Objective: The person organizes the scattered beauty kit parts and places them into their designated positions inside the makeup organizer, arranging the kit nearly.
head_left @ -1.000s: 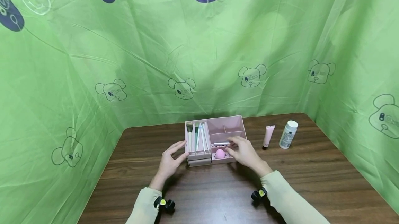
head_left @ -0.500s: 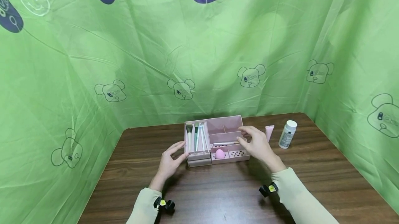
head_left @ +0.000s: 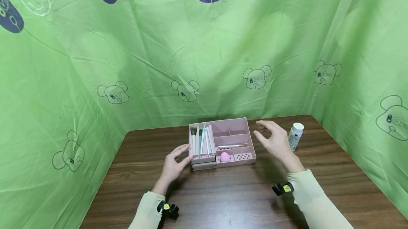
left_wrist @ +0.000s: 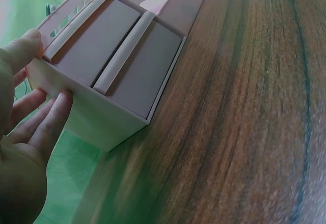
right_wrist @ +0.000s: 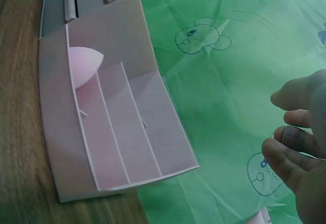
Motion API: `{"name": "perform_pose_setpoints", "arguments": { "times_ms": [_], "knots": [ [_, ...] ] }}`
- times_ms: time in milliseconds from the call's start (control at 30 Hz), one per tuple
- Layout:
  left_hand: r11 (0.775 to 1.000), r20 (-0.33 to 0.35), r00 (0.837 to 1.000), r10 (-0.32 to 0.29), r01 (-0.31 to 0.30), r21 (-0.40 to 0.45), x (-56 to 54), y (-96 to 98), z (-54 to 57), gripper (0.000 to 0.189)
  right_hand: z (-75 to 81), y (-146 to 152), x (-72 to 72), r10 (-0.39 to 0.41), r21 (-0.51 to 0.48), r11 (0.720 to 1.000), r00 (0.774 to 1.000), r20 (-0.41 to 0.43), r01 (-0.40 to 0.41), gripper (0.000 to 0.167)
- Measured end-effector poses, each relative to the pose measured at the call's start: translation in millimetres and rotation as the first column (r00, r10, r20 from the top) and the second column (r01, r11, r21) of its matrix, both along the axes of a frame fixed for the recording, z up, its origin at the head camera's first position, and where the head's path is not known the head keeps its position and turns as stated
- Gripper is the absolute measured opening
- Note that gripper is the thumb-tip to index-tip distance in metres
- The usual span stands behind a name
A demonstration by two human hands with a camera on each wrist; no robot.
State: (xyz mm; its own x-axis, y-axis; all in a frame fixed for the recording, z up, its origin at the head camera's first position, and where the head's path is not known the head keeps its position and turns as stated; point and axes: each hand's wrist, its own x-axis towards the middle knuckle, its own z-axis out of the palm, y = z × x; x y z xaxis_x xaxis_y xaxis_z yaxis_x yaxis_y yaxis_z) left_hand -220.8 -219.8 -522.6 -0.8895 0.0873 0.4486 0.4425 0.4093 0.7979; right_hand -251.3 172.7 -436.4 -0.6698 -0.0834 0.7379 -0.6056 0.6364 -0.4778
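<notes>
A pink makeup organizer (head_left: 234, 137) with two small drawers (left_wrist: 135, 66) at its front left stands on the table. Its left tray holds several makeup brushes (head_left: 200, 140). One more brush (head_left: 229, 146) lies in a middle compartment, and a round pink makeup sponge (head_left: 225, 157) sits in front of it. My left hand (head_left: 173, 165) touches the organizer's left side, fingers extended along the wall and thumb at the upper front edge. To the right of the organizer, my right hand (head_left: 275, 142) hovers with loosely bent fingers and nothing between them. A pink tube (right_wrist: 261, 216) peeks in below it in the right wrist view.
A white bottle (head_left: 295, 137) stands just right of my right hand, which partly overlaps it in the head view. The wooden table (head_left: 229, 200) runs back to a green printed curtain (head_left: 191, 55) that surrounds it on three sides.
My right hand has left the brush in the middle compartment and moved right and back, now covering the tube in the head view. The left hand has stayed at the organizer.
</notes>
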Motion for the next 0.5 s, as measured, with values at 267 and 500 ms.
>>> {"name": "perform_pose_setpoints", "arguments": {
  "times_ms": [267,500],
  "knots": [
    [1.000,0.010,1.000,-0.017,0.017,0.011,-0.3,0.2,0.2,0.047,7.4,8,-0.1,-0.048,-0.011,0.999,0.997,-0.060,0.048,0.033],
    [0.999,0.008,1.000,-0.022,0.021,0.043,-0.4,0.8,-0.8,0.046,8.5,16,-0.6,-0.075,-0.043,0.996,0.995,-0.070,0.072,0.032]
  ]
}}
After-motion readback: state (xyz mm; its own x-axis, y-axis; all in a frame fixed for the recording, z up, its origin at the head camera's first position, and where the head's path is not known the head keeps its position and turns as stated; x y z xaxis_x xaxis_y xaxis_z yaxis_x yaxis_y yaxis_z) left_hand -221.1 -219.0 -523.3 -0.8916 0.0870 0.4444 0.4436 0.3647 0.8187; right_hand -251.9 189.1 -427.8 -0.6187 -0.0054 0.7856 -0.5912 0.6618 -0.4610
